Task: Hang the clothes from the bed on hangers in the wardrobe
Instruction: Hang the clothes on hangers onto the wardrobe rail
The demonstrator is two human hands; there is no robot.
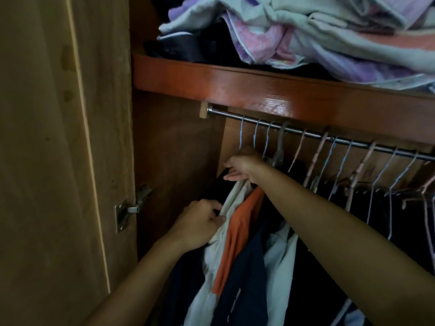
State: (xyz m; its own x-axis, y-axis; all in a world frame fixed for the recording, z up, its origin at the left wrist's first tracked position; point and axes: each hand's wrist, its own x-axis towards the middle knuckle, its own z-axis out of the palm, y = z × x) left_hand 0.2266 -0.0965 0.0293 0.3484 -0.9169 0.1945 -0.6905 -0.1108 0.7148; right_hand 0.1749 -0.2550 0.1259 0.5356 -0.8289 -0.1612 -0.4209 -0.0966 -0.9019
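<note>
A white, orange and navy garment (237,231) hangs at the left end of the metal rail (294,131) inside the wardrobe. My left hand (200,223) grips its white fabric at the left side. My right hand (242,167) reaches across and holds the top of the garment just under the hanger hooks (259,137). The hanger's body is hidden behind my hand and the cloth.
Several more wire and plastic hangers (367,165) with dark clothes fill the rail to the right. A red-brown shelf (235,85) above carries a heap of folded blankets (306,36). The open wardrobe door (58,161) with its hinge (131,208) stands on the left.
</note>
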